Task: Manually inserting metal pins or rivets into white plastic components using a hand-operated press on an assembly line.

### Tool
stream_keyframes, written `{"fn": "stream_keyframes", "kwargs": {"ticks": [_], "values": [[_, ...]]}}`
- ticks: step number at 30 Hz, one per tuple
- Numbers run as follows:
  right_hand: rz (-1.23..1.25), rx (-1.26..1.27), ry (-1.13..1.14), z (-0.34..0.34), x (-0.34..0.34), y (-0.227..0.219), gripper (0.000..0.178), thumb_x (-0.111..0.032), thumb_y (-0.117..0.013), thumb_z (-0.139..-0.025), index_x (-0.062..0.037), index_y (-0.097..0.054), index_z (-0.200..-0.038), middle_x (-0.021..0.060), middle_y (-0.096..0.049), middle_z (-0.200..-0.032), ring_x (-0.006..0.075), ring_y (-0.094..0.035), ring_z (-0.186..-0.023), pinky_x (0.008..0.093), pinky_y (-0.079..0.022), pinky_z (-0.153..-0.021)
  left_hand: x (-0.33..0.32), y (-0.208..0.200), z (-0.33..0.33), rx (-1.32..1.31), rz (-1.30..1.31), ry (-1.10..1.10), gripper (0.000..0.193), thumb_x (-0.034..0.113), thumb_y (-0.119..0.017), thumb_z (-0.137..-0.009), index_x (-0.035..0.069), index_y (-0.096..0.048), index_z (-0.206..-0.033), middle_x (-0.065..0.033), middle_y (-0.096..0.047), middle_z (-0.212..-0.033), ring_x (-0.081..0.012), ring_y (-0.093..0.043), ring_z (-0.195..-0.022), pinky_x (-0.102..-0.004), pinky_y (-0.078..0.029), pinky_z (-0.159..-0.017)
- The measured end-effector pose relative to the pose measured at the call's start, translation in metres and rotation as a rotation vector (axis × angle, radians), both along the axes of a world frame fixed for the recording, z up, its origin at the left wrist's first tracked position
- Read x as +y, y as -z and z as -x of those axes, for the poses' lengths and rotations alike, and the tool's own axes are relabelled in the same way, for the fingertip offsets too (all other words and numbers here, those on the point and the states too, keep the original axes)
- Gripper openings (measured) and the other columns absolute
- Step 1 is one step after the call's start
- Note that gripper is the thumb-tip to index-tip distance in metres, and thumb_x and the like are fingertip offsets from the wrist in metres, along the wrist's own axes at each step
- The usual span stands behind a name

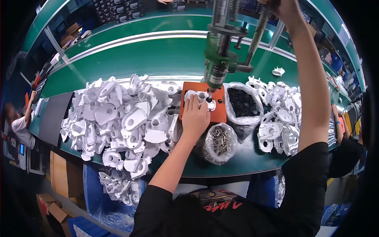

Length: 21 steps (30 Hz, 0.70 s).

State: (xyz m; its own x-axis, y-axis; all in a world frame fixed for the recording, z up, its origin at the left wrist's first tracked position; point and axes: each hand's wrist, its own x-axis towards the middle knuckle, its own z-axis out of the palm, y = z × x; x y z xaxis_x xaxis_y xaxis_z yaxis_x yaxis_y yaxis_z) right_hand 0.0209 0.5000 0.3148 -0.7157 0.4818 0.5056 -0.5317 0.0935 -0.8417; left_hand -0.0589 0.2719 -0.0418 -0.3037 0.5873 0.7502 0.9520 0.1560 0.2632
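Observation:
My left hand [195,117] holds a white plastic part [212,105] down on an orange block [219,115], its fingers over the part's left side. Directly above the part is a green-and-metal bench press [216,71], its tip just at or touching a small black piece [209,100] on the part; I cannot tell which. High at the upper right, my right hand [286,12] is wrapped round the top of the press's long lever [258,35]. My left fingers hide some of the part.
A large heap of white plastic parts [134,118] covers the bench to the left; a smaller pile [282,114] lies right. Between them stand a bag of black pieces [241,103] and a bag of metal screws or pins [220,143]. Blue bins are below; other people sit at both sides.

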Motion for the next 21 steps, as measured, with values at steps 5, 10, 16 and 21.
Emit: {"fn": "stream_keyframes", "kwargs": {"ticks": [5, 10, 16, 21], "values": [[-0.526, -0.263, -0.491, -0.07, -0.053, -0.014, 0.044, -0.042, -0.044, -0.092, -0.0068, -0.052, -0.067, 0.0079, -0.052, -0.057, 0.022, -0.055, -0.05, 0.0325, -0.048, -0.049, 0.01, 0.0, -0.005, 0.006, 0.016, 0.03, 0.023, 0.013, -0.061, -0.073, 0.002, -0.061, -0.093, -0.0284, -0.053, -0.119, -0.0424, -0.051, -0.113, -0.0504, -0.039, -0.101], [-0.979, -0.956, -0.977, -0.059, -0.141, 0.02, 0.05, -0.039, -0.048, -0.092, 0.0013, -0.059, -0.064, 0.0134, -0.056, -0.056, 0.0254, -0.057, -0.052, 0.0376, -0.046, -0.049, 0.005, 0.003, -0.001, 0.02, -0.002, -0.001, 0.023, 0.011, -0.06, -0.073, 0.0, -0.061, -0.093, -0.0279, -0.054, -0.118, -0.0429, -0.053, -0.111, -0.0509, -0.04, -0.099], [-1.324, -1.243, -1.114, -0.07, -0.193, 0.114, 0.038, -0.026, -0.056, -0.083, 0.0058, -0.059, -0.063, 0.0175, -0.054, -0.054, 0.0362, -0.055, -0.051, 0.0442, -0.046, -0.052, 0.006, -0.002, -0.005, 0.0, 0.034, 0.014, 0.02, 0.011, -0.059, -0.073, 0.0, -0.06, -0.09, -0.0282, -0.054, -0.118, -0.0428, -0.052, -0.112, -0.0508, -0.04, -0.099], [-1.412, -0.851, -0.856, -0.078, -0.19, 0.141, 0.03, -0.022, -0.057, -0.077, 0.0026, -0.06, -0.061, 0.0172, -0.056, -0.053, 0.0345, -0.06, -0.052, 0.0421, -0.048, -0.048, 0.001, -0.004, -0.002, 0.002, 0.052, -0.001, 0.018, 0.01, -0.059, -0.073, 0.0, -0.058, -0.088, -0.0283, -0.054, -0.119, -0.0428, -0.052, -0.113, -0.0515, -0.04, -0.099]]}}
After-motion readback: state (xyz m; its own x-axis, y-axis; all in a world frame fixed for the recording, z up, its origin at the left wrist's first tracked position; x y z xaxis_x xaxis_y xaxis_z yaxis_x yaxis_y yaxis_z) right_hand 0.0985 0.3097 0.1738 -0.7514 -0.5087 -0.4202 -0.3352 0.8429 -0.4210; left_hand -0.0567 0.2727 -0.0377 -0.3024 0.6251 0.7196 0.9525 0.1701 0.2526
